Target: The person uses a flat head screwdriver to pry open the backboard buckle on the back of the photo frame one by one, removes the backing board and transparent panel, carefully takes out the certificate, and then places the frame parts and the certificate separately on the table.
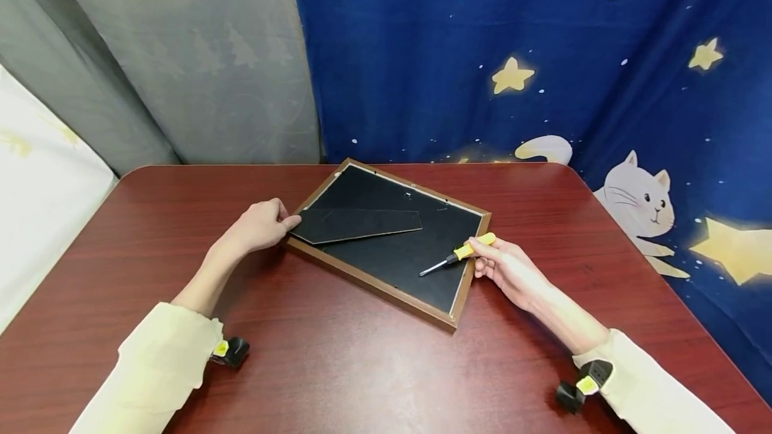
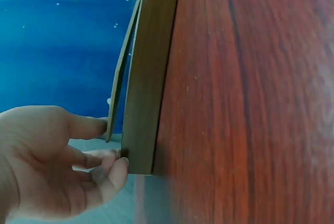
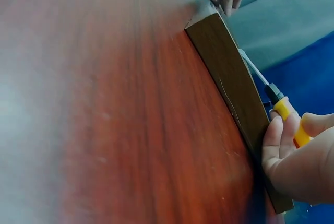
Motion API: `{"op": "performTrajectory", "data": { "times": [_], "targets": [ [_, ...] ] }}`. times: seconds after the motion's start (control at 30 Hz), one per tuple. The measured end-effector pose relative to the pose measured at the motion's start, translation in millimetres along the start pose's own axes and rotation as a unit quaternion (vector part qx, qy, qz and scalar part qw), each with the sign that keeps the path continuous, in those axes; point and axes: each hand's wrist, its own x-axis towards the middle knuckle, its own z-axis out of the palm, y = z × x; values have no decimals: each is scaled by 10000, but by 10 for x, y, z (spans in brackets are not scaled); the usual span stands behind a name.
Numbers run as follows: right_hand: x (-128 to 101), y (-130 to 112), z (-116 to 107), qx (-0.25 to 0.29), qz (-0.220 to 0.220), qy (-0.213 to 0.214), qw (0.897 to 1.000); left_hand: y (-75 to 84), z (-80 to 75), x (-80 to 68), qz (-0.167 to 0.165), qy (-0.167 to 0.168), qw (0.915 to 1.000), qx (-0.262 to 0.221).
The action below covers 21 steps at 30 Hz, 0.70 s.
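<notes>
At about nine o'clock of the scene, the left hand (image 1: 261, 225) rests on the reddish wooden table (image 1: 151, 220) against the left corner of the picture frame (image 1: 368, 282). Its grip is pinching: the left wrist view shows the thumb (image 2: 86, 126) touching the free tip of the easel stand (image 2: 121, 78) while the curled fingertips (image 2: 116, 172) press the brown frame edge (image 2: 148, 78) at its corner.

The picture frame lies face down near the middle of the table, turned so its corners point roughly to twelve, three, six and nine o'clock. Its black backing board (image 1: 398, 253) faces up, and the dark easel stand (image 1: 356, 225) lies across the backing from the nine o'clock corner toward the centre, its tip lifted slightly off the board.

At the frame's three o'clock corner, the right hand (image 1: 509, 270) holds a screwdriver (image 1: 458, 254). Its grip is closed around the yellow handle (image 3: 292, 122), fingers and thumb wrapped about it. The metal shaft (image 1: 433, 267) points toward eight o'clock, its tip over the backing board; whether it touches cannot be told.

Behind the table, from twelve to three o'clock, hangs a blue curtain (image 1: 458, 52) with stars and a white cat (image 1: 639, 196).
</notes>
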Motion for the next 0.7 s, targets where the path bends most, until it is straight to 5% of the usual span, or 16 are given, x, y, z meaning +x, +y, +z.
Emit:
{"op": "performTrajectory", "data": {
  "times": [0.37, 0.7],
  "targets": [
    [379, -122, -137, -173, -129, 407, 9989, 76, 29, -294, -83, -1186, 9881, -979],
    [675, -254, -193, -311, -120, 488, 9982, 159, 111, -487, -197, -1682, 9732, -1558]
  ]
}}
